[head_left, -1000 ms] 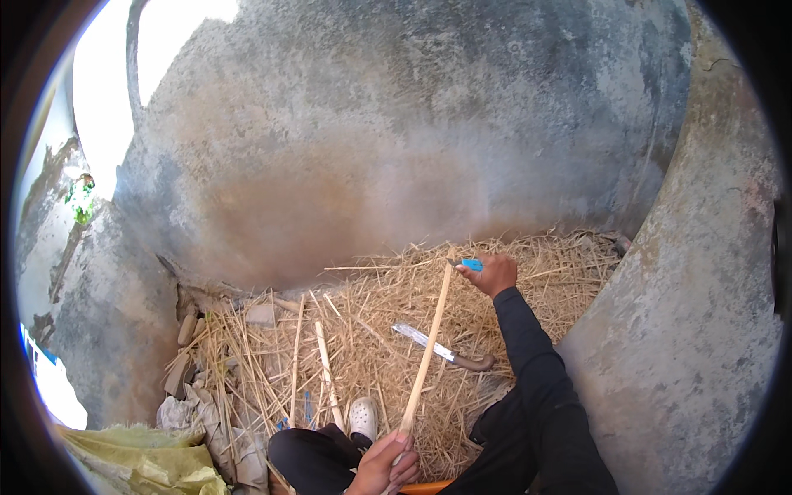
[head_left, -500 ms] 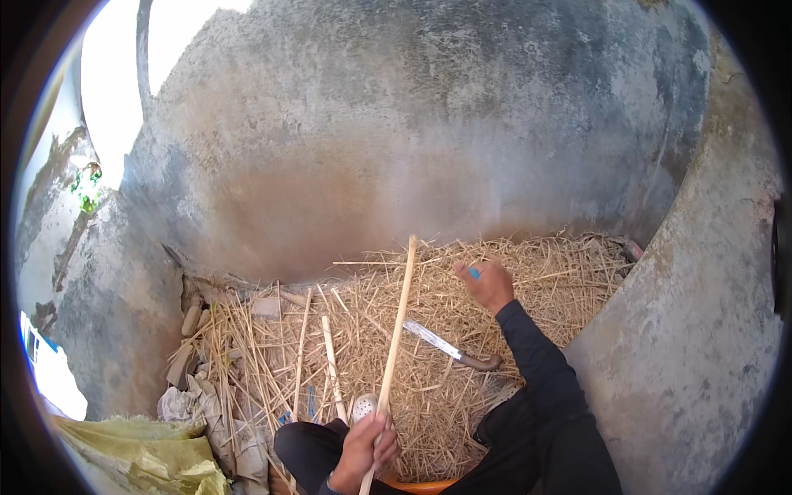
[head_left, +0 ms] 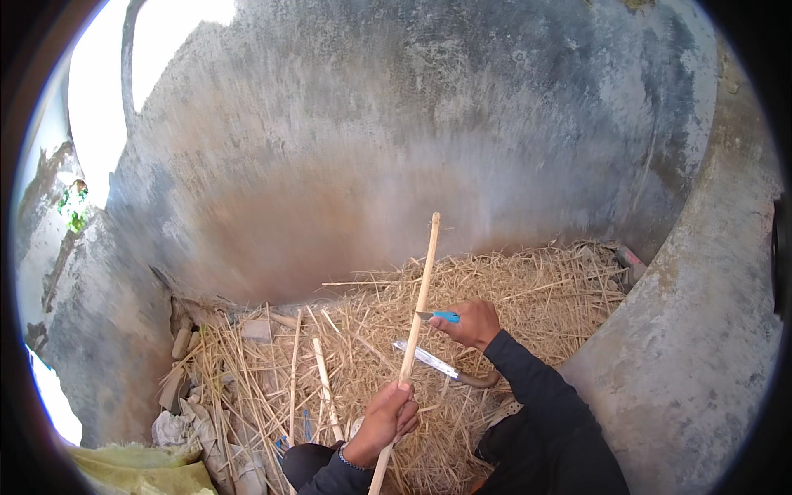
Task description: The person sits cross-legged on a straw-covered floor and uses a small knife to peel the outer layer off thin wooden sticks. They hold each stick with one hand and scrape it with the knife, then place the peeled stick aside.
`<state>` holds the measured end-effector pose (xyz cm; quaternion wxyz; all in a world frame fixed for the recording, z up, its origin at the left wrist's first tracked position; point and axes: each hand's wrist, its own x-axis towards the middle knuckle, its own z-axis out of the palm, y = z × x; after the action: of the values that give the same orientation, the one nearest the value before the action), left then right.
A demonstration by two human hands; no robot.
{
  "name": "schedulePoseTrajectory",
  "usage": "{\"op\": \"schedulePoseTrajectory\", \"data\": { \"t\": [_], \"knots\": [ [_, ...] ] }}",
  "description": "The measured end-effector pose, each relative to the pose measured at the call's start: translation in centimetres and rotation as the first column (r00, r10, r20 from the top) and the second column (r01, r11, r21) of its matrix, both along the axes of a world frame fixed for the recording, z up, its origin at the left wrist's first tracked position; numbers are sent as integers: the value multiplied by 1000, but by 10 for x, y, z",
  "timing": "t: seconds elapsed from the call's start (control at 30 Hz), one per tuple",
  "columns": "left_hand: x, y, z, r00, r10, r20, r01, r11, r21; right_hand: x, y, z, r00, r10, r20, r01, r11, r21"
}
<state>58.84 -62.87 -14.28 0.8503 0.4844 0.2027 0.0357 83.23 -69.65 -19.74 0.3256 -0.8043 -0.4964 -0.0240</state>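
Note:
A long pale peeled stick (head_left: 422,289) slants up from the lower edge, its tip against the grey wall behind. My left hand (head_left: 384,422) is wrapped round its lower part. In my right hand (head_left: 472,323) is a blue-handled utility knife (head_left: 446,317); its short dark blade reaches the stick's right side about midway up, and I cannot tell whether it cuts in. Below that hand, a sickle-like tool (head_left: 437,361) with a pale wrapped blade and a curved brown handle lies on the straw.
Straw and shavings (head_left: 536,280) cover the floor. Two more pale sticks, one a peeled stick (head_left: 327,388), lie to the left. Bricks, crumpled cloth (head_left: 177,429) and a yellow-green sack (head_left: 140,470) are at lower left. A rough wall (head_left: 396,124) curves behind; another (head_left: 685,346) stands at right.
My right hand has come down and left, bringing the knife to the stick. My left hand and the stick have shifted slightly up and right.

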Motion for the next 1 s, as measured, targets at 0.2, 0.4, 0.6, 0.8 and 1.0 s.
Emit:
{"op": "schedulePoseTrajectory", "data": {
  "t": [0.2, 0.4, 0.6, 0.8, 1.0],
  "knots": [
    [-8, -2, 5, 999, 37, -12, -38, 995, -94, -35, 2, 8, 983, 145, 117, -154, 985, 75],
    [-22, -26, 7, 999, -20, -36, 11, 971, -238, 8, -4, 4, 999, -2, -51, 6, 998, 66],
    [-36, -28, 11, 996, 87, 35, -64, 900, -431, -40, -3, 16, 983, 162, 86, -173, 976, 135],
    [-39, -49, 18, 990, 134, 37, -101, 877, -470, -23, -9, 12, 982, 54, 182, -98, 965, 241],
    [-53, -59, 21, 994, 105, 15, -89, 905, -417, 5, -7, 1, 983, -44, 177, -7, 962, 274]
  ]
}}
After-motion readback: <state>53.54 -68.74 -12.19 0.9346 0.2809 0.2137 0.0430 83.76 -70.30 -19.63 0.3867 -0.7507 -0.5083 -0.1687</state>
